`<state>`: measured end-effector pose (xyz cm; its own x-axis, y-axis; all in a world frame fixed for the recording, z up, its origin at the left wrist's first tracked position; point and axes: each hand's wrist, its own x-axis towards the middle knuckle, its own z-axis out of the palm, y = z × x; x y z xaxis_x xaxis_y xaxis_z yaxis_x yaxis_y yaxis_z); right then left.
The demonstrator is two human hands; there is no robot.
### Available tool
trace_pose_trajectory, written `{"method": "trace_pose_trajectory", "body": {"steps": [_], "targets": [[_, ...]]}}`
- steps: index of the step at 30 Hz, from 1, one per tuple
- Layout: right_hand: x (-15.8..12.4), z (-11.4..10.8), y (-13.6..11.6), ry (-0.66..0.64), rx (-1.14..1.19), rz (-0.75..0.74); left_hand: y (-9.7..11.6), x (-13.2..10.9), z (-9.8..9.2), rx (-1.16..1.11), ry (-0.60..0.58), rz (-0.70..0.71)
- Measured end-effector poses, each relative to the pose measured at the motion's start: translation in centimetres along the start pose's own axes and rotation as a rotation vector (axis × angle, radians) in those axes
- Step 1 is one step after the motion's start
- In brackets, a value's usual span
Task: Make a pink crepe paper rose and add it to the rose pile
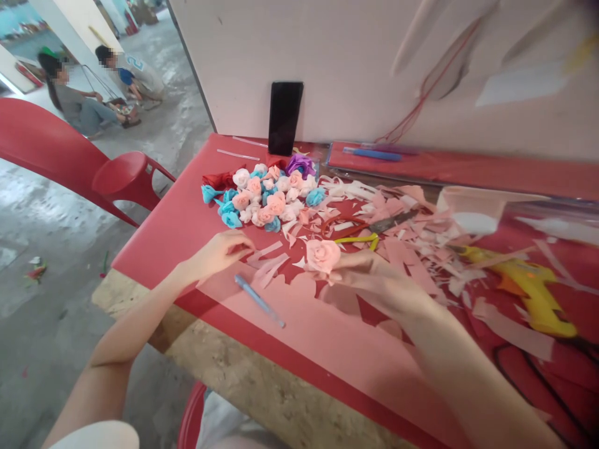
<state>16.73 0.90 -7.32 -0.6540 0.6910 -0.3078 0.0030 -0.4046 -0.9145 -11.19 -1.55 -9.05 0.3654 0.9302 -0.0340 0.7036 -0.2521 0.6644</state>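
My right hand [369,271] is closed around the base of a pale pink paper rose [322,255], its bloom turned up toward me. The fingers hide the rose's underside. To the left, my left hand [229,251] hovers over the table with fingers loosely curled, a gap between thumb and fingers, and nothing visible in it. Below it a blue pen [259,300] lies on a large pink paper sheet [299,318]. Cut pink paper strips [271,265] lie between the hands. Behind them sits a cluster of pink, white, blue and purple paper flowers [276,202].
Orange-handled scissors [397,221] and a yellow tool handle [358,239] rest among paper scraps [435,246]. A yellow glue gun [533,290] with a dark cord lies right. A phone [284,118] leans on the white board behind. Red chairs [51,149] and two seated people are at left.
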Motion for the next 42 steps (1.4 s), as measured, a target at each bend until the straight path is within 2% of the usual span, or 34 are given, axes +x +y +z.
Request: {"method": "trace_pose_trajectory", "body": {"steps": [6, 10, 18, 25, 34, 42], "targets": [[2.5, 1.5, 4.0, 0.005, 0.086, 0.207, -2.6, -1.5, -0.4, 0.193, -0.113, 0.007], [4.4, 2.4, 5.2, -0.015, 0.148, 0.235, -3.1, -1.6, -0.3, 0.254, -0.15, 0.012], [6.3, 2.9, 4.5, 0.007, 0.178, 0.265, -3.3, -1.4, 0.5, 0.279, -0.175, 0.05], [7.7, 3.0, 4.2, 0.083, 0.238, 0.274, -1.8, -2.0, 0.3, 0.317, -0.161, 0.109], [8.6, 2.7, 4.3, 0.082, 0.277, 0.257, -0.1, -2.8, -0.9, 0.371, -0.069, 0.392], [7.9, 3.5, 3.8, 0.019, 0.331, 0.239, -1.5, -2.2, -0.3, 0.246, -0.099, 0.418]]}}
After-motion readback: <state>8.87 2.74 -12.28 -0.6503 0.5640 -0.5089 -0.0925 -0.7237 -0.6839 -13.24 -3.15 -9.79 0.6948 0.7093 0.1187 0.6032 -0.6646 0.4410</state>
